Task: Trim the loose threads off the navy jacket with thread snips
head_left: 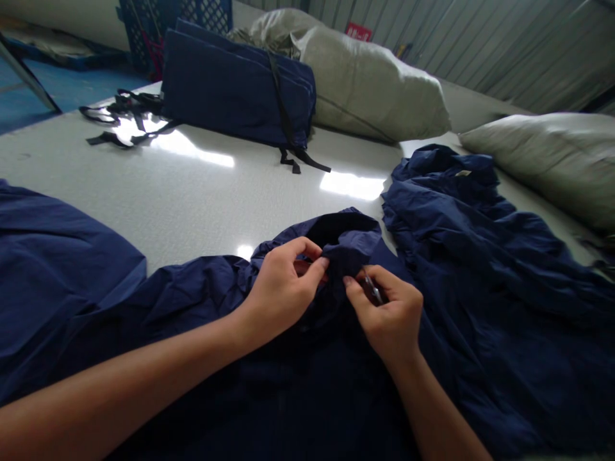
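Note:
A dark blue garment [192, 288] lies bunched across the near side of the table, one edge of it raised between my hands. My left hand [283, 278] pinches that raised edge between thumb and forefinger. On the other side of the fold, my right hand [389, 307] is closed, its thumb and forefinger at the cloth. A small metal tool [373, 289], perhaps thread snips, sits inside the right hand. Most of the tool is covered by the fingers, and its tip is hard to make out.
More crumpled dark blue cloth [461, 256] lies at the right. Folded blue pieces [230, 89] with black straps [283, 109] stand at the back of the white table [192, 205]. Large pale sacks [365, 83] line the far edge.

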`<state>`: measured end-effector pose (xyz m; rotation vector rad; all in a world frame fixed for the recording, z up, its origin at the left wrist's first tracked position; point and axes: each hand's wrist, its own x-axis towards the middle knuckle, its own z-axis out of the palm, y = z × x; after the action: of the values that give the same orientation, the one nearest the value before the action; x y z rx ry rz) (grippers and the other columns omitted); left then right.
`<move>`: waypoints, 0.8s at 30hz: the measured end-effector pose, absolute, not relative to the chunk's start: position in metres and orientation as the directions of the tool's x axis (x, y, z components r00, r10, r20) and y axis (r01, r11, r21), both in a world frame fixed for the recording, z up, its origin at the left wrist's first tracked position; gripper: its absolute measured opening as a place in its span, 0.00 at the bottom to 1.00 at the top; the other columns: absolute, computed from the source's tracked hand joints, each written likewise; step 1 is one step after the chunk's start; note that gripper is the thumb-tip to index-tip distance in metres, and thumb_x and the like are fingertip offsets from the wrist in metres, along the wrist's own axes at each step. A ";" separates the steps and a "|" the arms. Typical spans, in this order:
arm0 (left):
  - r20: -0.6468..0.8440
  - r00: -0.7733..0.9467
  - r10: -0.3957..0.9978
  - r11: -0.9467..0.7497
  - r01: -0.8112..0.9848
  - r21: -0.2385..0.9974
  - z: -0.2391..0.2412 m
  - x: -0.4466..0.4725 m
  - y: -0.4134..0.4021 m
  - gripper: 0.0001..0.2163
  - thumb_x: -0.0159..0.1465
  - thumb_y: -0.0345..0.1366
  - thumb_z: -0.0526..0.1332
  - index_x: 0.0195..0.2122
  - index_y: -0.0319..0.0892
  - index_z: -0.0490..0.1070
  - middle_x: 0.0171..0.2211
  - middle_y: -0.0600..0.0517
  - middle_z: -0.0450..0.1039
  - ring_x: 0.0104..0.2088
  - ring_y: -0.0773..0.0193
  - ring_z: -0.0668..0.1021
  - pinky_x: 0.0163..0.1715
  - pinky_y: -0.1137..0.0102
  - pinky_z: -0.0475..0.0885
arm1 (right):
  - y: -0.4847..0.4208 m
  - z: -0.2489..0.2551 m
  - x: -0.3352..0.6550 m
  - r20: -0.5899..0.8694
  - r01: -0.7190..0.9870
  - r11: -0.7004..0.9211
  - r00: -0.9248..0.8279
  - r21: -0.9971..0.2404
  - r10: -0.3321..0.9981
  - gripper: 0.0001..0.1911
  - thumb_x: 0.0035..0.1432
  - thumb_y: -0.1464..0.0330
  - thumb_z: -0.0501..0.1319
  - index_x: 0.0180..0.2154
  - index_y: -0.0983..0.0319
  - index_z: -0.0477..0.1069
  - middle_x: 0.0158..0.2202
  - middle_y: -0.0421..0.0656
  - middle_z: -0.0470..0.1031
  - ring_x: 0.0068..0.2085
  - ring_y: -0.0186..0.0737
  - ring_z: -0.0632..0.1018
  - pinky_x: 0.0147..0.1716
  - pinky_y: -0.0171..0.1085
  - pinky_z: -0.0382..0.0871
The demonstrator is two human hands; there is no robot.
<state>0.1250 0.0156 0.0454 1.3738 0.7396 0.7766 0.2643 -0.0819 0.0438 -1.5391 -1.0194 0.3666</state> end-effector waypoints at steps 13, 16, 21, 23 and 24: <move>-0.139 0.590 0.796 0.285 -0.162 0.945 0.058 0.125 0.023 0.04 0.64 0.32 0.65 0.33 0.38 0.72 0.27 0.55 0.76 0.28 0.69 0.79 0.33 0.73 0.74 | -0.072 0.052 0.270 -0.085 -0.356 0.075 0.411 -0.931 0.908 0.09 0.49 0.67 0.70 0.28 0.59 0.70 0.13 0.27 0.53 0.12 0.24 0.52 0.10 0.28 0.60; -0.183 0.628 0.757 0.356 -0.160 0.921 0.055 0.126 0.023 0.04 0.63 0.32 0.65 0.32 0.38 0.73 0.23 0.55 0.73 0.25 0.70 0.76 0.31 0.74 0.71 | -0.073 0.053 0.270 -0.086 -0.391 0.074 0.377 -0.917 0.922 0.09 0.48 0.67 0.70 0.28 0.59 0.71 0.13 0.28 0.55 0.12 0.23 0.52 0.10 0.28 0.61; -0.243 0.693 0.679 0.442 -0.122 0.889 0.046 0.125 0.024 0.05 0.61 0.33 0.66 0.30 0.39 0.73 0.21 0.56 0.71 0.22 0.71 0.73 0.26 0.75 0.67 | -0.073 0.051 0.269 -0.087 -0.410 0.063 0.338 -0.910 0.937 0.12 0.50 0.67 0.71 0.27 0.59 0.68 0.14 0.28 0.57 0.13 0.23 0.51 0.10 0.28 0.63; -0.260 0.715 0.649 0.458 -0.094 0.884 0.042 0.125 0.024 0.06 0.61 0.34 0.67 0.30 0.39 0.72 0.21 0.56 0.71 0.22 0.71 0.73 0.26 0.76 0.67 | -0.073 0.050 0.269 -0.088 -0.407 0.060 0.334 -0.911 0.939 0.14 0.51 0.66 0.72 0.27 0.59 0.66 0.14 0.27 0.56 0.13 0.23 0.52 0.11 0.28 0.64; -0.264 0.721 0.641 0.463 -0.089 0.882 0.040 0.126 0.025 0.06 0.61 0.34 0.67 0.30 0.39 0.72 0.21 0.56 0.71 0.23 0.71 0.74 0.26 0.76 0.68 | -0.073 0.050 0.269 -0.087 -0.404 0.060 0.337 -0.913 0.937 0.15 0.51 0.66 0.73 0.27 0.59 0.66 0.14 0.26 0.55 0.13 0.23 0.52 0.11 0.28 0.64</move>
<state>0.1255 0.0247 0.0400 0.9981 0.6351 0.4876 0.2688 -0.0730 0.0496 -1.0553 -0.6414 1.1279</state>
